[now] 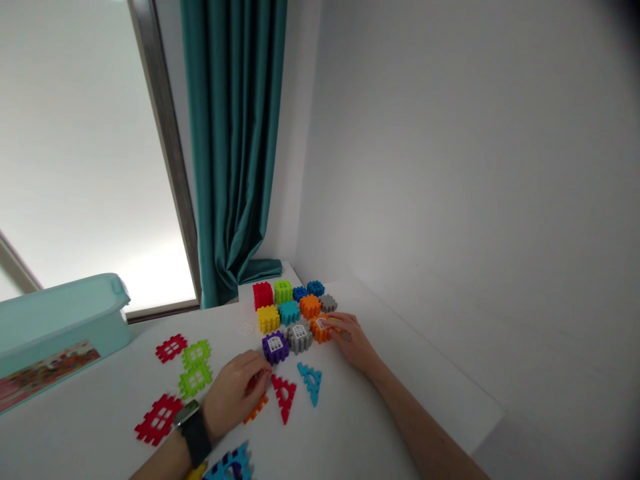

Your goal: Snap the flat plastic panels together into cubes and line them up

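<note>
My right hand [351, 341] grips an orange waffle-block cube [318, 331] with a white window piece at the right end of a group of plastic cubes. My left hand [234, 390], with a black smartwatch [195, 437] on the wrist, curls around a small red plastic piece [257, 382], mostly hidden by the fingers. Just beyond it stand a purple cube [275, 347] and a grey cube [299, 338]. A red triangle [284, 398] and a blue triangle [309, 383] lie flat between my hands.
Several more coloured cubes stand behind, including a red cube [263, 295]. Flat red and green waffle pieces [171, 348] lie left on the white table [380, 400]. A pale teal plastic box [55, 327] sits at the left edge, with a teal curtain [230, 153] and white wall behind.
</note>
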{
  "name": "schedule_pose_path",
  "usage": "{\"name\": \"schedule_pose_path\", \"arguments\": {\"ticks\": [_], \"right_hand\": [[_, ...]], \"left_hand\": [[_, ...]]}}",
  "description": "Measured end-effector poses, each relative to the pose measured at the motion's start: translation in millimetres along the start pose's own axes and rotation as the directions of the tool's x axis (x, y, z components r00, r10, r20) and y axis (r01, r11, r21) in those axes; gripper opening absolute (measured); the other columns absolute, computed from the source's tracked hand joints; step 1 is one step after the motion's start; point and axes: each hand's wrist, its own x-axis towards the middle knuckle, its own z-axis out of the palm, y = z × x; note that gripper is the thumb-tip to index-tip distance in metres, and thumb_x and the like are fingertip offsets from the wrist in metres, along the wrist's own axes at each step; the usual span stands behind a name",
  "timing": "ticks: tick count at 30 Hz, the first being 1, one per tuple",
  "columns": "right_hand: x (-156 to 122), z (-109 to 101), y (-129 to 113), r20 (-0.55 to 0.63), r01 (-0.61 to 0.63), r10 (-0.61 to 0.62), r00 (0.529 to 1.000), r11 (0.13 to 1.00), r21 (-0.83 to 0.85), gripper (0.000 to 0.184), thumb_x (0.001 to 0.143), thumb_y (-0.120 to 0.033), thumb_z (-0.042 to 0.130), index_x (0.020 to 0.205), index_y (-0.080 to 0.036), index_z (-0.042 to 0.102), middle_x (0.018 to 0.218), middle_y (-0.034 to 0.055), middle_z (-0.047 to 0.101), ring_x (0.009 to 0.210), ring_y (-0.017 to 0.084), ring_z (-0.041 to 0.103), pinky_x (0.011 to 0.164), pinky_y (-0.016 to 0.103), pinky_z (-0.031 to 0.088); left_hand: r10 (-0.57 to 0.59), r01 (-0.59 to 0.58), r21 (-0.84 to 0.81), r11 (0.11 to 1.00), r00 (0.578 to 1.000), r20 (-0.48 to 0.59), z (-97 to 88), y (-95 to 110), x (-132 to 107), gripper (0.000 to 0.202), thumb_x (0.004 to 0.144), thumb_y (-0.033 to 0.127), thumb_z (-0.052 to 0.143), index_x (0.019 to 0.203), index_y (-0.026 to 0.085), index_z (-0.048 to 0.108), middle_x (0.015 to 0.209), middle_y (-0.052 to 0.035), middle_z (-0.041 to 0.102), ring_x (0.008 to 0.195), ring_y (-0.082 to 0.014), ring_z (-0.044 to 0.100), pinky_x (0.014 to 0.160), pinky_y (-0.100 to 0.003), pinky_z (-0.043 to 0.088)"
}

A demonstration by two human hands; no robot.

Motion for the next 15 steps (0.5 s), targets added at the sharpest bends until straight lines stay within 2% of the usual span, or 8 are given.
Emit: {"name": "schedule_pose_path", "arguments": {"ticks": [8,15], "right_hand": [[0.1,0.2,2.4,0.009,-0.017,0.017,1.000,1.000,0.015,0.027,0.093,-0.033,0.055,0.110,-0.030,0.076,0.122,0.0062,0.069,0.118,0.026,0.057,0.104,0.049,0.045],[1.3,1.6,2.1,0.027,-0.035,0.034,0.999,0.999,0.024,0.028,0.091,-0.026,0.055,0.108,-0.029,0.077,0.122,0.0065,0.068,0.119,0.026,0.056,0.108,0.049,0.042]], "left_hand": [[-0.017,0.018,-0.004,1.000,0.999,0.036,-0.5,-0.7,-0.5,0.022,0.093,0.019,0.045,0.085,0.022,0.066,0.082,-0.0048,0.068,0.077,-0.0203,0.066,0.071,-0.030,0.054],[-0.032,0.033,-0.023,0.999,0.997,0.070,0.6,-3.2,-1.3,0.023,0.094,0.021,0.044,0.086,0.021,0.066,0.084,-0.0054,0.068,0.079,-0.0206,0.065,0.073,-0.031,0.053]]}}
